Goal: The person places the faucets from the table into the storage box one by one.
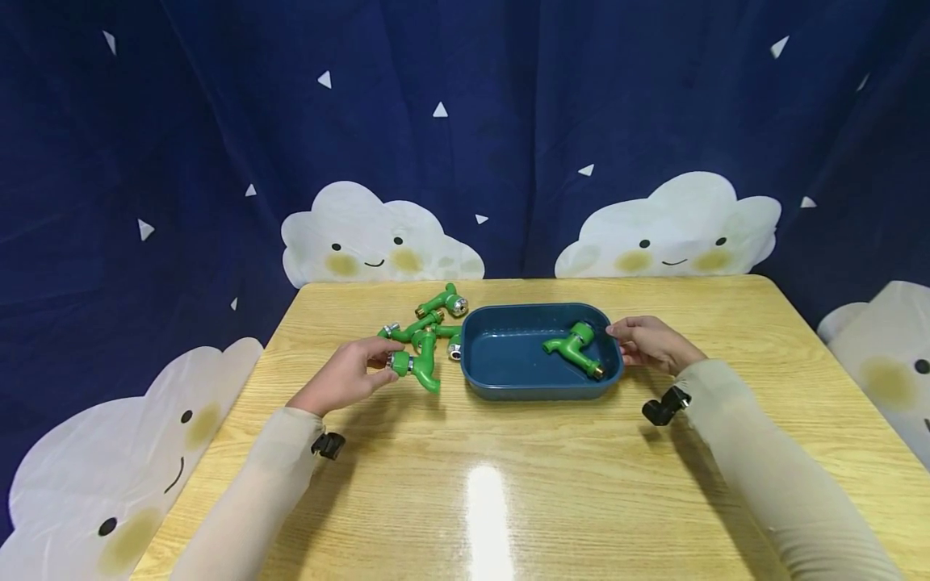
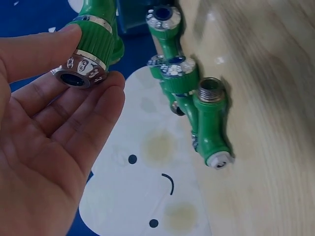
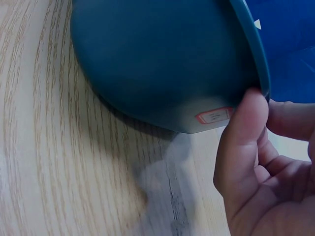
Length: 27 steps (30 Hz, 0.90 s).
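My left hand point(image 1: 347, 377) pinches a green tap point(image 1: 424, 365) by its ribbed end, thumb on one side and fingers on the other. In the left wrist view the chrome collar of this tap point(image 2: 81, 71) faces the palm, and its upper part runs out of the picture. Just beyond lie several more green taps point(image 2: 211, 123) in a loose pile on the table. My right hand point(image 1: 651, 342) grips the right end of a dark blue plastic tub point(image 1: 530, 393), with thumb and finger at its rim. Inside the tub lies one green tap point(image 1: 574, 350).
The light wood table point(image 1: 407, 484) reaches back to a dark blue curtain point(image 1: 494, 145) printed with white clouds. A small label point(image 3: 214, 116) is stuck on the tub's outer wall. The pile's rightmost tap point(image 1: 454, 347) lies right by the tub's left end.
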Available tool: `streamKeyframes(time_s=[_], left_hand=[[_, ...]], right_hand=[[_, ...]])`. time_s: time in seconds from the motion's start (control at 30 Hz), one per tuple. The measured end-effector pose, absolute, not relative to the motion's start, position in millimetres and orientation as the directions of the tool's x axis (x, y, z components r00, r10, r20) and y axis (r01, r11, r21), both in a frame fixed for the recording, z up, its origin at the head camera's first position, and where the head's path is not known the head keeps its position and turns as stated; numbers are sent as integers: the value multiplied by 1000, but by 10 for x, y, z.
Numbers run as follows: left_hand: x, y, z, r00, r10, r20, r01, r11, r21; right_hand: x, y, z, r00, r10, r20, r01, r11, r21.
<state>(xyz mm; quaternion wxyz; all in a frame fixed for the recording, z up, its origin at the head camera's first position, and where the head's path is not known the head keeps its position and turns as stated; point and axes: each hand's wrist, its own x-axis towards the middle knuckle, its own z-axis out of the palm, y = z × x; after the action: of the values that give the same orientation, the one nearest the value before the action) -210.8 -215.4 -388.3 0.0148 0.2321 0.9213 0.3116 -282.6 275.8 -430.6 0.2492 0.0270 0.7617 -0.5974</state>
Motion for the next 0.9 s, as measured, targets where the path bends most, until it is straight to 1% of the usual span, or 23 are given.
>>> streamKeyframes(time_s=[0.33, 0.57, 0.8, 0.9], left_hand=[[-2108, -2009, -3754, -885, 454, 106, 425, 693, 582], [-2124, -1898, -3704, -865, 487, 120, 467, 693, 550], [-2135, -1829, -3622, -843, 528, 107, 505, 705, 498], [-2147, -1806, -3598, -834, 543, 101, 515, 698, 497]], right_hand=[[-2827, 2747, -4304, -875, -262, -407, 332, 286, -899], [-2827, 2752, -4310, -873, -271, -405, 331, 280, -901], [-2838, 2746, -4316, -874, -265, -406, 328, 294, -898], [-2839, 2749, -4317, -873, -266, -409, 329, 297, -896]])
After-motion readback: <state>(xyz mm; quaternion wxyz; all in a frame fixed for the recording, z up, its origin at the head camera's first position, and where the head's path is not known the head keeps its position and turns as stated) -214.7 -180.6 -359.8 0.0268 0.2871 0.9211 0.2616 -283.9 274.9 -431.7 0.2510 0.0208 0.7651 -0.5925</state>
